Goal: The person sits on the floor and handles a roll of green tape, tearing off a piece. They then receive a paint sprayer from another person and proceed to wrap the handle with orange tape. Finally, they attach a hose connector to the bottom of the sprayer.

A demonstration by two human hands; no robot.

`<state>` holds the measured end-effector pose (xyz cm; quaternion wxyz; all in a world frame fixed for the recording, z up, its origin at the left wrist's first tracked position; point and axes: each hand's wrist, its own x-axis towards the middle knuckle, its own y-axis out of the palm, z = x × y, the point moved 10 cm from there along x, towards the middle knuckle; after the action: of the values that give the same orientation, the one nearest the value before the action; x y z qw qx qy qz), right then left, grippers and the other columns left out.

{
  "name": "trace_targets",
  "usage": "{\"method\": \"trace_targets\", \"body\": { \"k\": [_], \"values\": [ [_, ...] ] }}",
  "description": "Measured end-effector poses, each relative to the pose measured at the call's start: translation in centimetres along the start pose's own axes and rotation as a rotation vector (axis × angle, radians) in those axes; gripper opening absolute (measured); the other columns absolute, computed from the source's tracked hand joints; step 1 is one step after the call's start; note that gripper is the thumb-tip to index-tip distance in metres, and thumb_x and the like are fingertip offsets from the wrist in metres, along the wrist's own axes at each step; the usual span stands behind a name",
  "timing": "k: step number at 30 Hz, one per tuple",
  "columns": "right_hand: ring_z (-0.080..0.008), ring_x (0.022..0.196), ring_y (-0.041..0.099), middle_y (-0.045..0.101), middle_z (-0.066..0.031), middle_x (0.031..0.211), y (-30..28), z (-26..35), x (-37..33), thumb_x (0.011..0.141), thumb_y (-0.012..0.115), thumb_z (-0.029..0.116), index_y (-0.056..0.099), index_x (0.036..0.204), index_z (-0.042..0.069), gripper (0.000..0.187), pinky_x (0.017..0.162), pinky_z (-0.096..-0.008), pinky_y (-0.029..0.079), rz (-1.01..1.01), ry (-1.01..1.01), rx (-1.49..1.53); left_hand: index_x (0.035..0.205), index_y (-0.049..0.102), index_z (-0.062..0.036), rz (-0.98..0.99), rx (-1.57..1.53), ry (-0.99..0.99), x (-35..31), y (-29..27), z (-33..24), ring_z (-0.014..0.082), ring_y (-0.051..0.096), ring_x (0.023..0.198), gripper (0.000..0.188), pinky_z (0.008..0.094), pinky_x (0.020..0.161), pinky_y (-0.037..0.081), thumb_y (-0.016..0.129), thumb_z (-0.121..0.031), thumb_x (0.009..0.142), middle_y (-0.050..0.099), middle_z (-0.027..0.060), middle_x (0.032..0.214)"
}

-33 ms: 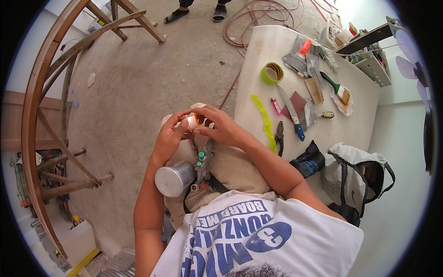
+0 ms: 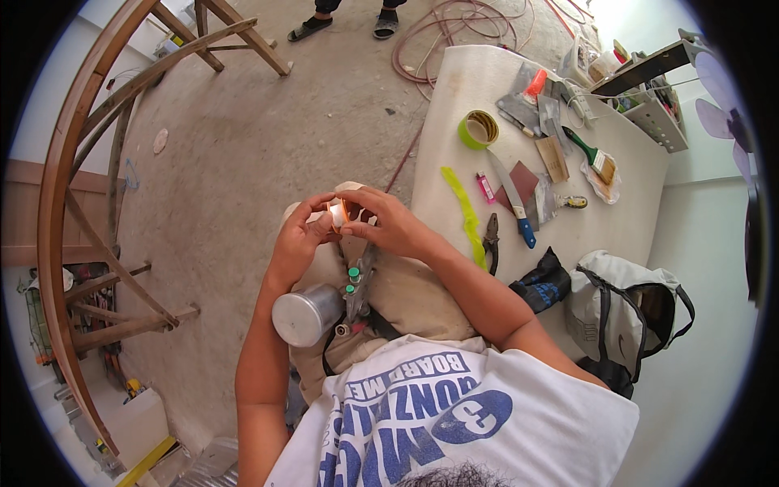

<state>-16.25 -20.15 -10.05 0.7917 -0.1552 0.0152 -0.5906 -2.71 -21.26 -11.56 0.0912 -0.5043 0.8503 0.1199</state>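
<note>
This looks like a room under building work, serving as a workshop. The floor (image 2: 219,162) is bare, dusty concrete; a hose (image 2: 398,57) lies coiled there by the far left corner of the white counter (image 2: 600,231). A wooden frame (image 2: 54,203) stands at left. Scrapers (image 2: 515,104), a brush (image 2: 599,161), pliers (image 2: 491,239) and tape (image 2: 468,135) cover the counter.

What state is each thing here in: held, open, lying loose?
White-and-orange spool: held between left hand and right hand
Spray gun: resting on the lap
Blue-handled knife: unsheathed, lying flat
Pliers: lying loose; jaws too small to judge
Green-handled paintbrush: lying partly on plastic
Green tape roll: set down
Lime strip: crinkled, loose
Gray bag: unzipped, open
Pink lighter: lying loose
</note>
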Motion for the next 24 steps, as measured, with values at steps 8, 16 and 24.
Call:
{"method": "trace_targets", "body": {
  "k": [8,16,24],
  "values": [
    [-0.0300,0.102,0.066,0.062,-0.0144,0.122,-0.4,-0.3,-0.2,0.090,0.073,0.021,0.060,0.129,0.003,0.045,0.085,-0.0364,0.055,-0.130,0.015,0.094,0.142,0.047,-0.0027,0.058,-0.013,0.073,-0.2,-0.3,0.5,0.0181,0.065,0.111,0.058,0.0308,0.096,0.054,0.071,0.002,0.090,0.059,0.0107,0.130],
    [-0.0296,0.099,0.066,0.061,-0.0140,0.118,-0.4,0.9,-0.5,0.085,0.074,0.013,0.066,0.112,0.006,0.028,0.082,-0.0394,0.056,-0.155,-0.118,-0.077,0.138,0.053,-0.0009,-0.017,0.160,0.105,-0.3,-0.2,-0.3,0.0121,0.065,0.101,0.053,0.0258,0.089,0.055,0.073,0.000,0.089,0.058,0.0063,0.127],
    [-0.0278,0.093,0.066,0.062,-0.0120,0.112,-1.2,1.7,-0.5,0.091,0.068,0.010,0.064,0.099,0.002,0.012,0.081,-0.0378,0.054,-0.228,-0.171,-0.119,0.138,0.055,-0.0019,0.058,0.264,0.074,-0.1,0.2,0.4,0.0090,0.064,0.099,0.052,0.0240,0.086,0.053,0.070,0.000,0.088,0.062,0.0038,0.118]
  ]
}}
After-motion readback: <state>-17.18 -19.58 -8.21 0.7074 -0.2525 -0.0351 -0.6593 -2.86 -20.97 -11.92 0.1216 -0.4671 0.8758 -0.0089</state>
